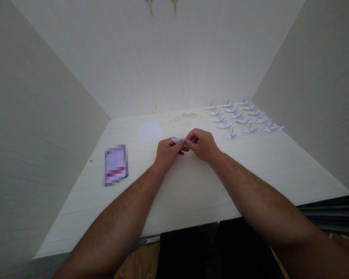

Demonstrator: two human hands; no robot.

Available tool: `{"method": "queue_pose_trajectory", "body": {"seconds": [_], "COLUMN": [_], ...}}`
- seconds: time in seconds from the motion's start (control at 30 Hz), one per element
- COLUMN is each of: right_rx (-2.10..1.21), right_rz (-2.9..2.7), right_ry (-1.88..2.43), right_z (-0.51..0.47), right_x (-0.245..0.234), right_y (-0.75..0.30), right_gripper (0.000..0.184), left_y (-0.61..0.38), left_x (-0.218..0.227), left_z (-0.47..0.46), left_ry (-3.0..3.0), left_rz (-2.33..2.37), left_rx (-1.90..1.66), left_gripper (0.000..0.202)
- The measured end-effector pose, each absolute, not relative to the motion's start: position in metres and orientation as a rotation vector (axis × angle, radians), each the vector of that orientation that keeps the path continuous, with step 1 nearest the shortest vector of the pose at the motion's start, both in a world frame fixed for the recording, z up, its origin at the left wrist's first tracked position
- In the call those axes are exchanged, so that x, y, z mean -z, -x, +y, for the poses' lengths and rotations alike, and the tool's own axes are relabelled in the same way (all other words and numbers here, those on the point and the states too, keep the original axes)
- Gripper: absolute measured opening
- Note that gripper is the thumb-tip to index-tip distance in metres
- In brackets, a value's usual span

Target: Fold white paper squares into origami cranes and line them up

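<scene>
A small folded piece of white paper [178,140] is held above the middle of the table, between my two hands. My left hand [168,151] pinches it from the left side, thumb on top. From the right, my right hand [202,144] grips the paper's other end between thumb and bent forefinger. The fingers cover much of the paper, so its full shape cannot be made out. Several finished white paper cranes [244,121] stand in rows at the back right of the table.
White sheets of square paper [150,131] lie at the back, left of centre. A blurred-out, phone-like device [115,166] rests on the left of the white table [192,193]. Near the left wall is a tiny orange dot [91,161]. Walls enclose the left, back and right.
</scene>
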State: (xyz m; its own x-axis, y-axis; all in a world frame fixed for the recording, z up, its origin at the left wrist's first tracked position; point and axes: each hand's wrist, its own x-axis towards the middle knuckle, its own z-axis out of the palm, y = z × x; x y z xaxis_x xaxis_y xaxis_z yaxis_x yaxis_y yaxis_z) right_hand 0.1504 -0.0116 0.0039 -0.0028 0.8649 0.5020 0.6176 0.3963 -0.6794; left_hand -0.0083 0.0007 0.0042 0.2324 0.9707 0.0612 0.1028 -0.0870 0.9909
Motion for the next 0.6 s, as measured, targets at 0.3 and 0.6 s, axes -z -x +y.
{"method": "queue_pose_trajectory", "body": {"seconds": [0.3,0.6], "right_rx": [-0.198,-0.201], "right_rz": [-1.779,-1.812], "right_ry": [1.178,1.064], "right_z": [-0.0102,-0.0091], "right_x": [0.0032,0.0058], "right_y": [-0.1503,-0.1517], "right_gripper": [0.006,0.012], "left_y": [0.0082,0.0075], "left_x": [0.0015,0.0037], "left_z": [0.0047,0.008], "left_ry": [-1.309,-1.192], "left_rz": [1.032,1.003], "left_rx": [-1.045,-1.055], "left_gripper": [0.025,0.025]}}
